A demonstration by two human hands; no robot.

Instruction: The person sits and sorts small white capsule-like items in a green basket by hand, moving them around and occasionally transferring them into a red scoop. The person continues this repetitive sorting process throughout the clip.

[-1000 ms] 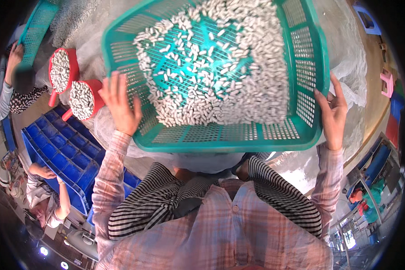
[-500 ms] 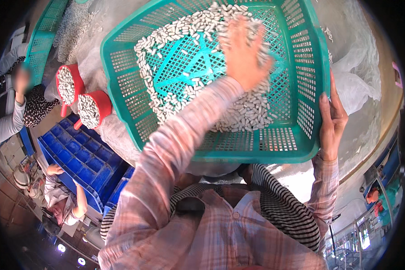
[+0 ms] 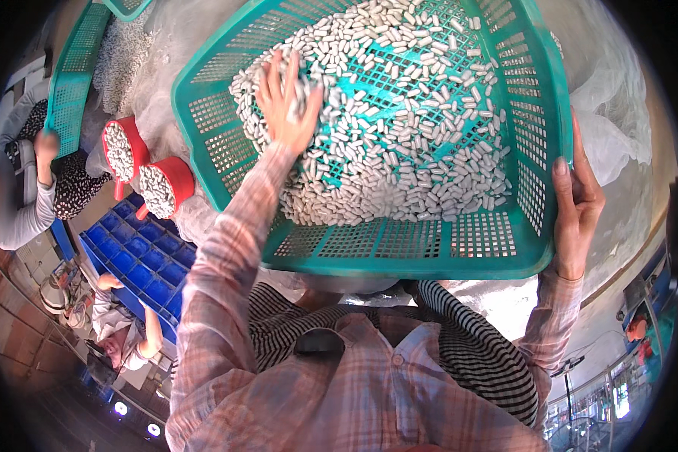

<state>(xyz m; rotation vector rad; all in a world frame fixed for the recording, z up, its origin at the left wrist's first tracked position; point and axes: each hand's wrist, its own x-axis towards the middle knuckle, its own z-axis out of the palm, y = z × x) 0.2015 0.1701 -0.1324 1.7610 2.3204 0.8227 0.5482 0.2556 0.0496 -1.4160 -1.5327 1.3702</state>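
Note:
A large green plastic basket (image 3: 399,264) with slotted walls and a mesh bottom lies in front of me, tilted a little. Many small white, capsule-shaped pieces (image 3: 429,120) are spread over its bottom, thickest along the near side and the left. My left hand (image 3: 288,113) rests among them at the basket's left part, fingers spread, palm down; a few pieces by the thumb are blurred. With my right hand (image 3: 576,203) I grip the basket's right rim near the front corner, the thumb showing and the other fingers partly behind the wall.
Two red scoops (image 3: 175,181) full of the white pieces stand left of the basket. Below them is a blue compartment tray (image 3: 139,252), with a person's hands on it. Another person holds a green basket (image 3: 75,83) at the far left, near a heap of white pieces (image 3: 120,64).
My left hand has swept from the basket's middle right to its left side. The white pieces have spread across the mesh bottom. My right hand stays on the rim.

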